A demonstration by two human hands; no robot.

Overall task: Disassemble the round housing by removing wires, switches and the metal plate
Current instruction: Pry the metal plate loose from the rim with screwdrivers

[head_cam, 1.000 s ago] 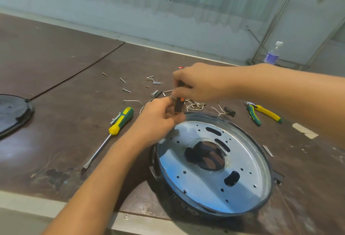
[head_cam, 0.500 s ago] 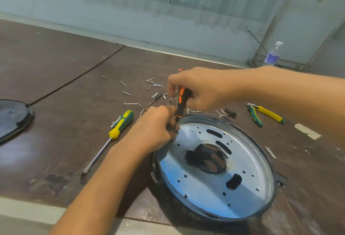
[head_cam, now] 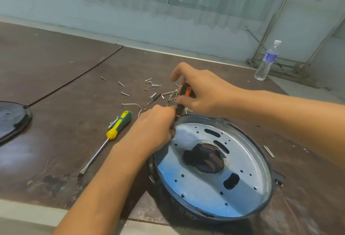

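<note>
Gripping an orange-black screwdriver (head_cam: 183, 94), right hand (head_cam: 202, 93) sits beside shiny perforated plate (head_cam: 205, 193).

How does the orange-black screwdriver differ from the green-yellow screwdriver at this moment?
The orange-black screwdriver stands nearly upright at the rim of the housing; the green-yellow screwdriver lies flat on the table. The right hand holds the orange-black one; no hand touches the green-yellow one. Both have two-coloured handles.
</note>
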